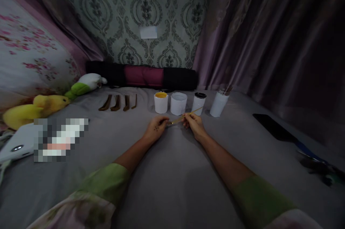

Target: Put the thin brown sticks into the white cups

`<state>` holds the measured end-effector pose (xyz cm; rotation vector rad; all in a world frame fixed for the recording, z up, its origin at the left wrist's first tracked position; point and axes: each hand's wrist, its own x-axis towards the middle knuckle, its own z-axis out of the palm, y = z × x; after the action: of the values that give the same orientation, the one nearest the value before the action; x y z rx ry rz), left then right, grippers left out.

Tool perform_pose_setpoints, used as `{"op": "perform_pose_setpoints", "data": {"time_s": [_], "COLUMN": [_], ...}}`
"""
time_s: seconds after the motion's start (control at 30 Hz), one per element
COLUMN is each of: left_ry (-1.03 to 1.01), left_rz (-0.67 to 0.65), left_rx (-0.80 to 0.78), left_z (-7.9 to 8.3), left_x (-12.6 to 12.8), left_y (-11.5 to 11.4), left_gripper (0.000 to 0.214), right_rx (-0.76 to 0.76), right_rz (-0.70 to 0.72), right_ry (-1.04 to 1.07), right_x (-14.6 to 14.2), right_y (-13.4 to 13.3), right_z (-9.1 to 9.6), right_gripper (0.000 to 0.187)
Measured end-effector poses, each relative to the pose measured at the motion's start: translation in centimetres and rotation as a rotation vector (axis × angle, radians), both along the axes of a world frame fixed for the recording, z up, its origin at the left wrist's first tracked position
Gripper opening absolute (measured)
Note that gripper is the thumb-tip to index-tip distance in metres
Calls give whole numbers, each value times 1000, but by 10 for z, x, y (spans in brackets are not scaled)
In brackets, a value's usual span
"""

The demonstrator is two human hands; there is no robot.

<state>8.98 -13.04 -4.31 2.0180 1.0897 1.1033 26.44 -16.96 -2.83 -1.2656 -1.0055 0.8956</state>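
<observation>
My right hand pinches a thin yellow-handled paintbrush, its tip pointing left and its handle rising to the right. My left hand is closed beside the brush tip, fingertips together; whatever it holds is too small to name. Dark spots mark its back. Just behind the hands stand a white pot of yellow paint, a white pot with pale contents and a white pot with a black top surface. A white jar with several thin sticks or brushes in it stands to their right.
Several bundles of thin brown strips lie in a row behind my left hand. Plush toys and a white device are at left. A dark flat object lies at right. A black and maroon roll lies along the wall.
</observation>
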Motion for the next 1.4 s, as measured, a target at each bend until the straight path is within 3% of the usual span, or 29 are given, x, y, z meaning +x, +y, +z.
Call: {"op": "perform_pose_setpoints", "data": {"time_s": [0.23,0.43,0.77,1.03,1.4], "left_ry": [-239,-407,-518,-573,-576], "left_rz": [-68,-116,-134,-159,-190], "left_rx": [-331,-503,-854,-977,-1075], "left_z": [10,14,19,31,35], "left_x": [3,6,10,10,6], "left_y": [-5,-8,-10,-16,-13], "left_gripper": [22,19,19,24,28], "right_rx": [-1,-5,-16,-29,-56], "right_rz": [7,5,-6,-24,-42], "right_ry": [38,88,119,152,110], "right_x": [1,1,3,5,3], "right_y": [0,0,0,3,3], "right_z": [0,1,3,2,9], "right_gripper": [31,30,35,35,32]}}
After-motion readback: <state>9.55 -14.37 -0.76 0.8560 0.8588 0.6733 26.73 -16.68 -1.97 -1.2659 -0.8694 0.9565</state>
